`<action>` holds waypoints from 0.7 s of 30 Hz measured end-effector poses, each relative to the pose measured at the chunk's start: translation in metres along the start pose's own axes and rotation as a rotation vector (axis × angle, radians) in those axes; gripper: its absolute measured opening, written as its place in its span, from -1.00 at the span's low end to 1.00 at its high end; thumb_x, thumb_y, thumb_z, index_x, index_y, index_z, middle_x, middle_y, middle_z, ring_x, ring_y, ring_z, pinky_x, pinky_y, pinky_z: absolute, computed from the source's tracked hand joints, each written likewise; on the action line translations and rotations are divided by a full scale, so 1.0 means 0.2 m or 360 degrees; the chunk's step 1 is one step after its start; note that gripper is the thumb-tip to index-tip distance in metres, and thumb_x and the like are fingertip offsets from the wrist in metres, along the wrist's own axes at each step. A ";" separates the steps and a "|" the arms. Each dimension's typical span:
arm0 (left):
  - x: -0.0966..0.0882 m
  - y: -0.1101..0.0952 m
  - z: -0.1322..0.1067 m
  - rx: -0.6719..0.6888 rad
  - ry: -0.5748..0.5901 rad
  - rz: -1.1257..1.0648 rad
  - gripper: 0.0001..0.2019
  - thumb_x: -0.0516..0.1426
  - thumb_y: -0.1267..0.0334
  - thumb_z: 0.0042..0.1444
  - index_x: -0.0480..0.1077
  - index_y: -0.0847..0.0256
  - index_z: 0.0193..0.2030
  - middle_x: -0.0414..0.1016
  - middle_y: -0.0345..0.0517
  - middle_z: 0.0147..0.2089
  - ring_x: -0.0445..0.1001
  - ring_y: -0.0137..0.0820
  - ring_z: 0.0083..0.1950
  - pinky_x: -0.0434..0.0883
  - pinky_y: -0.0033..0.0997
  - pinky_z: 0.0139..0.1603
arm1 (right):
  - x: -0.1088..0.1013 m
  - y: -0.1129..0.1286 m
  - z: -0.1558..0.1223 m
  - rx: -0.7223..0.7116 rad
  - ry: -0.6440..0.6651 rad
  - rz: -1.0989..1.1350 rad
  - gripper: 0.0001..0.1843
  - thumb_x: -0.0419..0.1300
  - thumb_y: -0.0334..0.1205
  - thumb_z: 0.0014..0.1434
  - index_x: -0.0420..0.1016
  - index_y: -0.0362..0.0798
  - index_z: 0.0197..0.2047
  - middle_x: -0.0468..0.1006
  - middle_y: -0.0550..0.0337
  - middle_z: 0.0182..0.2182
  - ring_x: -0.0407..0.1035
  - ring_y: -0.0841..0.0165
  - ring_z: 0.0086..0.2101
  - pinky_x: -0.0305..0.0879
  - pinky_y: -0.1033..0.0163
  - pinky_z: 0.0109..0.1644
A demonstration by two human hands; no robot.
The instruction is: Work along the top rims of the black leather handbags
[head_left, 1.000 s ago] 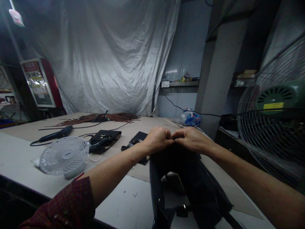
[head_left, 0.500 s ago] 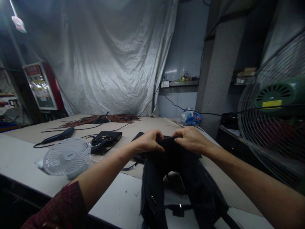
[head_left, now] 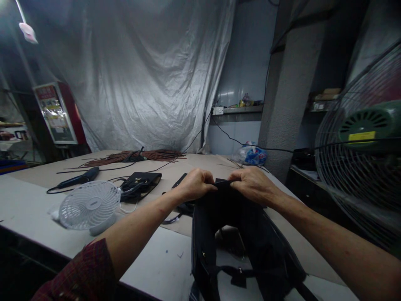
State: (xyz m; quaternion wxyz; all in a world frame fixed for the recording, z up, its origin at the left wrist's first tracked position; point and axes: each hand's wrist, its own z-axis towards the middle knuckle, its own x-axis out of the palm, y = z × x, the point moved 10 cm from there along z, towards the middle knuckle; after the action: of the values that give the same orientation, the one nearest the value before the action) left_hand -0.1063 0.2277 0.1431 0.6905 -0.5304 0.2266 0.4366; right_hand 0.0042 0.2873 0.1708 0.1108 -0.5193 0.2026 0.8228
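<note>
A black handbag point(head_left: 250, 246) lies open on the table point(head_left: 37, 209) in front of me, its mouth toward me and a strap with a metal buckle across the near opening. My left hand point(head_left: 194, 184) and my right hand point(head_left: 250, 182) are both closed, pinching the bag's far top edge between fingers and thumbs, a short gap apart. A small white paper piece shows inside the bag.
A small white desk fan point(head_left: 90, 206) lies at the left. Behind it are a black tool with a cord point(head_left: 78, 178), a black purse point(head_left: 140, 182) and a bundle of brown strips point(head_left: 134, 155). A large standing fan point(head_left: 363, 142) fills the right.
My hands were touching over the bag's far edge, then spread apart along it. The bag shifted slightly left and back.
</note>
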 end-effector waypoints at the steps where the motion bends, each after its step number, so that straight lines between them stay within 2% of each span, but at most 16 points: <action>1: 0.00 -0.01 0.00 0.0000 -0.0005 0.0045 -0.83 0.19 0.20 -0.03 0.50 0.26 -0.37 0.44 -0.23 -0.49 0.34 -0.47 -0.44 0.22 -0.54 -0.46 | 0.00 0.00 0.00 0.0007 0.0002 0.0006 -0.74 0.08 -0.29 -0.01 0.61 0.00 -0.36 0.57 0.21 -0.45 0.37 0.36 -0.39 0.08 0.32 -0.38; 7: 0.01 -0.11 0.02 0.0158 0.0027 0.0204 -0.75 0.21 0.13 -0.03 0.53 0.18 -0.23 0.55 -0.17 -0.33 0.43 -0.41 -0.31 0.27 -0.52 -0.36 | 0.00 0.00 0.02 -0.0016 0.0026 -0.0038 -0.74 0.09 -0.28 -0.01 0.61 -0.01 -0.34 0.58 0.19 -0.45 0.38 0.34 -0.40 0.09 0.31 -0.38; 11: 0.00 -0.17 0.03 0.0218 -0.0070 0.0428 -0.81 0.15 0.19 0.04 0.56 0.18 -0.29 0.54 -0.15 -0.41 0.42 -0.41 -0.36 0.24 -0.48 -0.37 | 0.01 0.01 0.01 -0.0122 0.0066 0.0082 -0.74 0.08 -0.29 0.01 0.60 -0.02 -0.34 0.58 0.21 -0.46 0.38 0.36 -0.39 0.12 0.32 -0.37; 15: 0.01 -0.17 0.03 0.0189 -0.0074 0.0428 -0.81 0.14 0.21 0.04 0.56 0.19 -0.29 0.53 -0.16 -0.44 0.42 -0.41 -0.37 0.22 -0.49 -0.38 | 0.03 0.04 0.00 -0.0256 0.0162 0.0266 -0.72 0.08 -0.28 0.03 0.60 -0.04 -0.27 0.59 0.22 -0.39 0.40 0.36 -0.36 0.19 0.33 -0.31; 21: 0.00 -0.15 0.04 0.0112 -0.0075 0.0422 -0.81 0.15 0.20 0.03 0.56 0.20 -0.31 0.53 -0.13 -0.43 0.41 -0.39 -0.38 0.24 -0.47 -0.38 | 0.03 0.04 0.00 -0.0206 0.0207 0.0313 -0.70 0.08 -0.32 -0.01 0.60 -0.07 -0.25 0.59 0.20 -0.37 0.41 0.35 -0.36 0.23 0.32 -0.29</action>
State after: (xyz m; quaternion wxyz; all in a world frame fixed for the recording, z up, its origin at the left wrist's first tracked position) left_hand -0.0815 0.2336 0.1622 0.6500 -0.4607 0.2936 0.5282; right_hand -0.0012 0.2803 0.1667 -0.0175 -0.5553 0.2058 0.8056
